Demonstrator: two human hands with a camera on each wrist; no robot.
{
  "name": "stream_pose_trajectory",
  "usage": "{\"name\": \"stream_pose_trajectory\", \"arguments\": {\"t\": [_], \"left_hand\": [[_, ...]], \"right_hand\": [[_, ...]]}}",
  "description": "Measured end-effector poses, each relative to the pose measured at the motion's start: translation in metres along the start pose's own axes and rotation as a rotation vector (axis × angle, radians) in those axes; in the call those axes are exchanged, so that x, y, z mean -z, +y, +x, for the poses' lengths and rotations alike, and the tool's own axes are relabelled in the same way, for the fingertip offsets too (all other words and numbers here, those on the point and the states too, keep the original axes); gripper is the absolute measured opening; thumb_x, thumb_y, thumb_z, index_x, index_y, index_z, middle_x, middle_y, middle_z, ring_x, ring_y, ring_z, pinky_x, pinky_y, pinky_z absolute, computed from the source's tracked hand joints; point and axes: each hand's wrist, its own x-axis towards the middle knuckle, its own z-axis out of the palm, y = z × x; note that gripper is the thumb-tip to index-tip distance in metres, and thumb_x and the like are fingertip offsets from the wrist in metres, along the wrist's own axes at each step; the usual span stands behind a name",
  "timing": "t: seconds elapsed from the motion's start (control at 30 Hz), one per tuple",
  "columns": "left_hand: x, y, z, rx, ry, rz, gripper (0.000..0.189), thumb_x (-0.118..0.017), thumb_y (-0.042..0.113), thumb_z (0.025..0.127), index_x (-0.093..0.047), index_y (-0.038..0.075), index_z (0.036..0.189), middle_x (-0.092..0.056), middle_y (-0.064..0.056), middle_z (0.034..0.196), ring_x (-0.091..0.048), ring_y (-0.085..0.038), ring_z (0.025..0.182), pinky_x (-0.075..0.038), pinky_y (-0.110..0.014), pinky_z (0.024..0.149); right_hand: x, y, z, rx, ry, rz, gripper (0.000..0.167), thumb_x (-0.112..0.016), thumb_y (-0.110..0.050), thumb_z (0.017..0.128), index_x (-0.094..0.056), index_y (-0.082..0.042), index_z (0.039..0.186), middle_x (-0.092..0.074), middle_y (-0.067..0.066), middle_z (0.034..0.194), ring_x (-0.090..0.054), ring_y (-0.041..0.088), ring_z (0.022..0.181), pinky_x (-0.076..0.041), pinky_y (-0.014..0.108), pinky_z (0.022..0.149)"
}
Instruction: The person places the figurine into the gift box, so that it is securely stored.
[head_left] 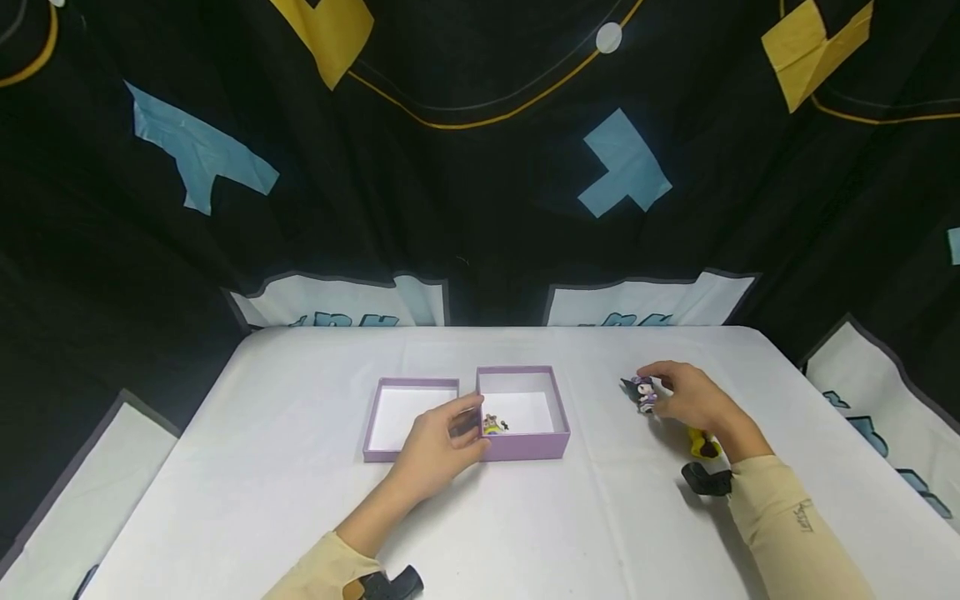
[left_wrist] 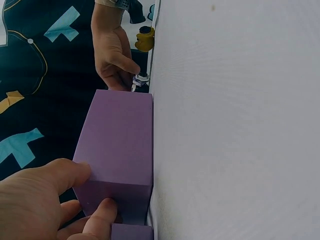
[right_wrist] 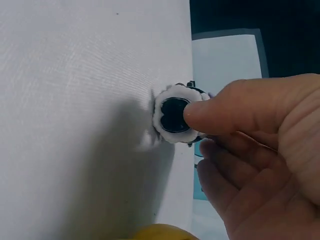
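A purple open box (head_left: 525, 447) stands in the middle of the table, and a small figurine with some yellow on it (head_left: 492, 425) sits inside at its left front corner. My left hand (head_left: 442, 446) grips that corner of the box, fingers at the left wall and thumb at the front. In the left wrist view the thumb and a finger (left_wrist: 102, 215) press on the purple sides. Over to the right, my right hand (head_left: 690, 398) pinches a small black, white and purple figurine (head_left: 643, 393). The right wrist view shows its white scalloped part with a black heart shape (right_wrist: 172, 115) beneath the thumb.
A shallow purple lid or tray (head_left: 408, 417) with a white inside lies left of the box, partly behind my left hand. A yellow figure (head_left: 703, 444) stands near my right wrist. Black cloth (head_left: 480, 208) hangs behind the white table (head_left: 300, 400).
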Motion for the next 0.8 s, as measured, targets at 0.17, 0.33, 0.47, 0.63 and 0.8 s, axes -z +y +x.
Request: {"name": "stream_pose_trajectory", "arguments": {"t": [0.17, 0.33, 0.47, 0.63, 0.8], "left_hand": [[0.000, 0.003, 0.001, 0.000, 0.000, -0.006, 0.059, -0.073, -0.001, 0.082, -0.051, -0.004, 0.136, -0.048, -0.021, 0.141, -0.057, -0.033, 0.120, -0.055, -0.023, 0.088], [0.000, 0.002, 0.002, -0.004, -0.001, 0.001, 0.059, -0.073, 0.000, 0.082, -0.051, -0.003, 0.136, -0.048, -0.022, 0.142, -0.057, -0.033, 0.120, -0.055, -0.023, 0.088], [0.000, 0.002, 0.001, 0.005, -0.004, -0.005, 0.059, -0.073, 0.000, 0.082, -0.051, -0.002, 0.137, -0.048, -0.021, 0.142, -0.057, -0.032, 0.120, -0.055, -0.023, 0.088], [0.001, 0.001, 0.000, 0.006, -0.003, -0.015, 0.059, -0.073, -0.001, 0.082, -0.051, -0.003, 0.137, -0.047, -0.021, 0.143, -0.056, -0.033, 0.121, -0.055, -0.023, 0.089], [0.001, 0.000, -0.001, -0.001, -0.004, -0.001, 0.059, -0.073, 0.000, 0.082, -0.051, -0.002, 0.137, -0.047, -0.021, 0.143, -0.056, -0.033, 0.121, -0.055, -0.023, 0.089]], "right_hand": [[-0.002, 0.000, 0.002, -0.001, 0.016, 0.010, 0.054, -0.071, -0.002, 0.079, -0.058, -0.007, 0.132, -0.044, 0.025, 0.143, -0.040, 0.049, 0.129, -0.039, 0.066, 0.103], [-0.004, 0.002, 0.002, 0.023, 0.041, 0.024, 0.052, -0.073, -0.003, 0.078, -0.060, -0.006, 0.128, -0.045, 0.023, 0.141, -0.040, 0.049, 0.129, -0.039, 0.066, 0.103], [-0.007, 0.003, 0.002, 0.055, 0.057, 0.027, 0.051, -0.076, -0.006, 0.076, -0.062, -0.004, 0.125, -0.048, 0.021, 0.137, -0.045, 0.045, 0.126, -0.041, 0.063, 0.104], [-0.010, 0.001, 0.002, 0.040, 0.064, 0.034, 0.053, -0.079, -0.010, 0.074, -0.063, -0.004, 0.124, -0.050, 0.020, 0.135, -0.048, 0.041, 0.122, -0.043, 0.061, 0.102], [-0.012, -0.002, 0.002, 0.025, 0.066, 0.041, 0.053, -0.079, -0.012, 0.074, -0.063, -0.005, 0.123, -0.051, 0.020, 0.135, -0.047, 0.042, 0.124, -0.042, 0.063, 0.102]]}}
